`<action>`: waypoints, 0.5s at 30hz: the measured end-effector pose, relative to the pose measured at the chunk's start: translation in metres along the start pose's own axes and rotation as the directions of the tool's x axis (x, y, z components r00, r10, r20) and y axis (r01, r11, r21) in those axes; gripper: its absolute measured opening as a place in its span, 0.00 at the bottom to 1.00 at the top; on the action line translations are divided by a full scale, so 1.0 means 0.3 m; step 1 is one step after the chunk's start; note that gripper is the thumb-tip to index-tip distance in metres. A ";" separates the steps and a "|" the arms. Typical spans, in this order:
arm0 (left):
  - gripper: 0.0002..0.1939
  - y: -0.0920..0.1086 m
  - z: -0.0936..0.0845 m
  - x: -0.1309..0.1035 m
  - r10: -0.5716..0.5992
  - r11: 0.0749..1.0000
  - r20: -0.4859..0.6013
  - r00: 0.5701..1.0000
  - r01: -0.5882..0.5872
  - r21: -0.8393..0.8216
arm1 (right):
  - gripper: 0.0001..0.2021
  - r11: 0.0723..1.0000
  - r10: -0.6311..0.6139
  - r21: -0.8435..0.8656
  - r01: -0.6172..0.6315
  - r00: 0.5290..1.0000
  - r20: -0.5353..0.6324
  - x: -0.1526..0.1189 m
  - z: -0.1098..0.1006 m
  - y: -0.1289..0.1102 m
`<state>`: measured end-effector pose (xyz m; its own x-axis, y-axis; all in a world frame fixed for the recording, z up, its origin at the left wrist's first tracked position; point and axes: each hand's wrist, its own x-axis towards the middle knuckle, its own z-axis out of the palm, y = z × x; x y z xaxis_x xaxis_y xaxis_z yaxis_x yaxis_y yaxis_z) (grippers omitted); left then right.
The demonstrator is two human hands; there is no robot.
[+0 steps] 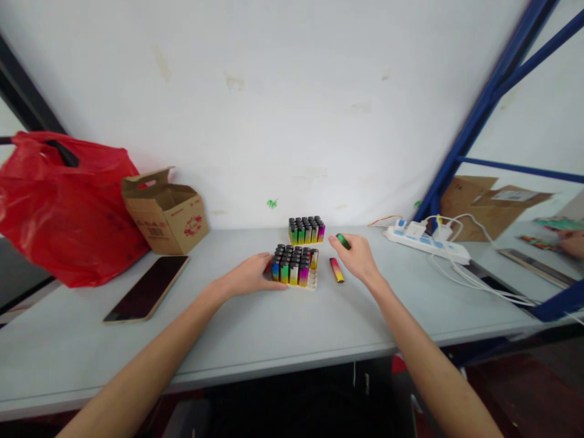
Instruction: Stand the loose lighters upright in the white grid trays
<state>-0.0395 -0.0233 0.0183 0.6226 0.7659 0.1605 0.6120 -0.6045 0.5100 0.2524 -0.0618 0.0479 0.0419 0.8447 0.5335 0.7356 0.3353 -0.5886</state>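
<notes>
Several coloured lighters (pixel 294 272) with black tops stand upright in a white tray (pixel 312 283), whose right-hand column is partly unfilled. My left hand (pixel 250 274) is closed around the left side of this group, with the thumb along its front. In my right hand (pixel 357 254), a green lighter (pixel 343 241) is gripped between the fingers, to the right of the tray. A pink and yellow lighter (pixel 336 270) lies flat on the table between the tray and my right hand. Behind, close to the wall, stands a second block of upright lighters (pixel 306 230).
On the left are a red plastic bag (pixel 68 207), an open cardboard box (pixel 166 213) and a tablet-like device (pixel 148 289). A white power strip (pixel 426 240) with plugs and cables lies at right, by a blue metal frame (pixel 479 115). Another person's hand (pixel 572 243) shows at far right.
</notes>
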 end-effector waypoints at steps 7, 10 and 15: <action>0.33 0.004 -0.002 -0.001 -0.009 1.000 0.004 1.000 0.009 -0.002 | 0.20 0.997 0.005 -0.079 -0.001 0.999 0.047 -0.002 0.010 0.014; 0.33 0.000 0.000 0.000 -0.003 1.000 -0.001 1.000 0.003 -0.017 | 0.22 0.998 -0.032 -0.054 0.036 0.996 0.077 -0.004 0.002 0.006; 0.33 -0.002 0.001 -0.001 -0.014 1.000 0.000 1.000 0.014 -0.016 | 0.19 0.996 -0.054 0.077 0.034 0.959 0.278 -0.006 -0.026 -0.018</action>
<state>-0.0400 -0.0232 0.0177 0.6141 0.7742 0.1530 0.6128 -0.5900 0.5258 0.2536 -0.0685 0.0550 -0.1876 0.9078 0.3750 0.6820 0.3951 -0.6154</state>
